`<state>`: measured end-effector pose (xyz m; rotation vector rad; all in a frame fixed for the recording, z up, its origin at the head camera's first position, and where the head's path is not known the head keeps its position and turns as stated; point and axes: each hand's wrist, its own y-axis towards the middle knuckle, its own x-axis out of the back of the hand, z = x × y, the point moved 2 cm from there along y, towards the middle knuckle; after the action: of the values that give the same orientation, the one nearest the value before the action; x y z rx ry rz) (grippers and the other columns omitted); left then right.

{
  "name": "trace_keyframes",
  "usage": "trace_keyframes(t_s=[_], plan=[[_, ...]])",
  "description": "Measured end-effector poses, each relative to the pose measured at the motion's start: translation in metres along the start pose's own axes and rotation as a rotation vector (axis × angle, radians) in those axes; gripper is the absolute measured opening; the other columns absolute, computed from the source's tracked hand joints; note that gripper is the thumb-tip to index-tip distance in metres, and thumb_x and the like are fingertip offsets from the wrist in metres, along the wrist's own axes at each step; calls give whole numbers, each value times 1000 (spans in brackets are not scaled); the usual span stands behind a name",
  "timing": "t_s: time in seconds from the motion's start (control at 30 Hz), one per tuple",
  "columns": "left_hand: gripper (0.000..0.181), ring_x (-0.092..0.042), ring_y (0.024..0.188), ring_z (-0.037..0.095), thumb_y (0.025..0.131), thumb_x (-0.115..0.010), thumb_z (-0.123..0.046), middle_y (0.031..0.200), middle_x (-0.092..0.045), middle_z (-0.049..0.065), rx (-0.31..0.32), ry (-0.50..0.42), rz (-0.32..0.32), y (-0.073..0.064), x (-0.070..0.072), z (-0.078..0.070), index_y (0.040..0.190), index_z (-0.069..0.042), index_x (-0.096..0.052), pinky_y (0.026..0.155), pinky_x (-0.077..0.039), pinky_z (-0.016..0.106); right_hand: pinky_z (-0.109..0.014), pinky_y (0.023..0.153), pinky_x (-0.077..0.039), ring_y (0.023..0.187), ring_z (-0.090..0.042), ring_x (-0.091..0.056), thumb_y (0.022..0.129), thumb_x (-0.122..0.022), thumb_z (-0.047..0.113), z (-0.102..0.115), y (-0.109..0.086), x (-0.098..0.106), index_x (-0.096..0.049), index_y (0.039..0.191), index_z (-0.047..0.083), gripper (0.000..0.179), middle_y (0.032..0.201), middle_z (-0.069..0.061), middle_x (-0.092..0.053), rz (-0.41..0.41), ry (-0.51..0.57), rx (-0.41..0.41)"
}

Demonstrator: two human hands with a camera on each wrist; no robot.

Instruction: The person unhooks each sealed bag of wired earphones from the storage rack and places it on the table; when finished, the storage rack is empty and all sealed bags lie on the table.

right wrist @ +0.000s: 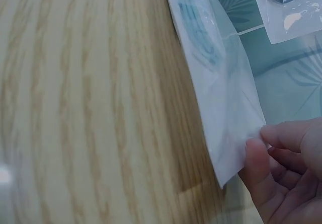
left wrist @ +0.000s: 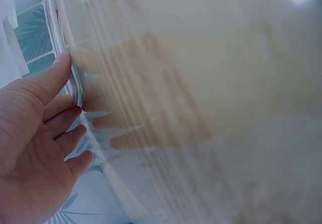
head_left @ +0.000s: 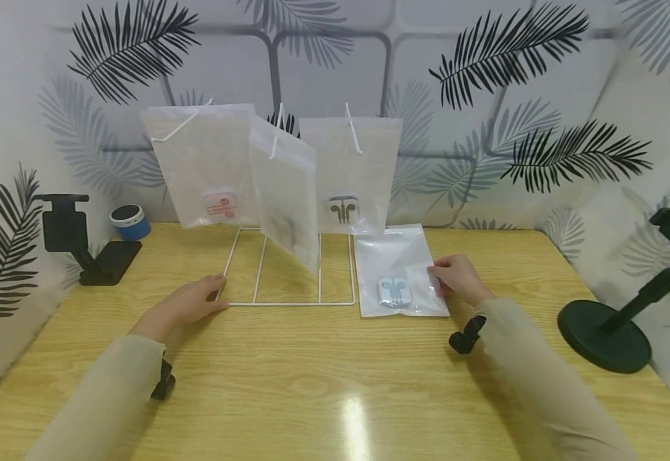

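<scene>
A clear zip bag [head_left: 392,256] with a white case of light-blue earphones [head_left: 394,292] lies right of the white wire rack's base [head_left: 289,304]. My right hand [head_left: 458,278] pinches its right edge between thumb and fingers; in the right wrist view that bag [right wrist: 221,98] tilts up from the wood. My left hand [head_left: 187,304] holds the left front corner of the rack base, thumb and fingertips at the wire in the left wrist view. Three bags hang from the rack's hooks: one with pink earphones [head_left: 220,206], a turned middle bag [head_left: 283,186], one with dark earphones [head_left: 343,210].
A black phone stand [head_left: 72,240] and a small blue cylindrical speaker [head_left: 130,222] stand at the left back. At the right is a black round-based stand [head_left: 606,336]. Leaf-patterned cloth [head_left: 427,83] rises behind the glossy wooden table [head_left: 289,397].
</scene>
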<state>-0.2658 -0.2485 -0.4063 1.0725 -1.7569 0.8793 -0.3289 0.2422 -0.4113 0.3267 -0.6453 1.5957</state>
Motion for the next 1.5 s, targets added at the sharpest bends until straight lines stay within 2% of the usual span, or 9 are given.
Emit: trace_keyframes(t_s=[0.37,0.83,1.27,1.37,1.5], plan=[[61,-28,125,49,92,-57,-25,137,-30,34,-1,5,1,2,1,-2,134,14,-35,101,-24,56,-23,52,-50,54,-12,-55,93,-54,14,0,2,0,-52,118,-12,37,78,-9,-54,28,-13,-35],[62,-28,125,49,92,-58,-26,137,-30,34,1,-1,-3,3,1,-1,134,13,-35,101,-24,57,-23,51,-51,54,-10,-54,91,-56,11,-4,5,2,-54,115,-13,34,78,-10,-58,30,-40,-37],[62,-28,124,49,91,-58,-26,137,-31,34,-3,9,1,2,-1,0,134,13,-35,101,-25,56,-29,57,-54,59,-15,-61,91,-54,10,-2,-2,15,-55,112,-15,33,73,-10,-63,59,-27,26],[62,-28,125,49,92,-58,-26,137,-30,34,0,10,4,2,-1,1,134,13,-35,101,-24,57,-32,62,-54,65,-20,-63,93,-53,13,3,-2,21,-54,114,-14,35,81,-15,-63,64,-55,57],[62,-28,125,49,92,-57,-26,138,-30,33,4,13,6,2,-1,2,135,12,-35,101,-24,57,-34,69,-54,79,-24,-61,94,-52,20,14,-1,29,-51,119,-11,40,101,-23,-58,67,-80,84]])
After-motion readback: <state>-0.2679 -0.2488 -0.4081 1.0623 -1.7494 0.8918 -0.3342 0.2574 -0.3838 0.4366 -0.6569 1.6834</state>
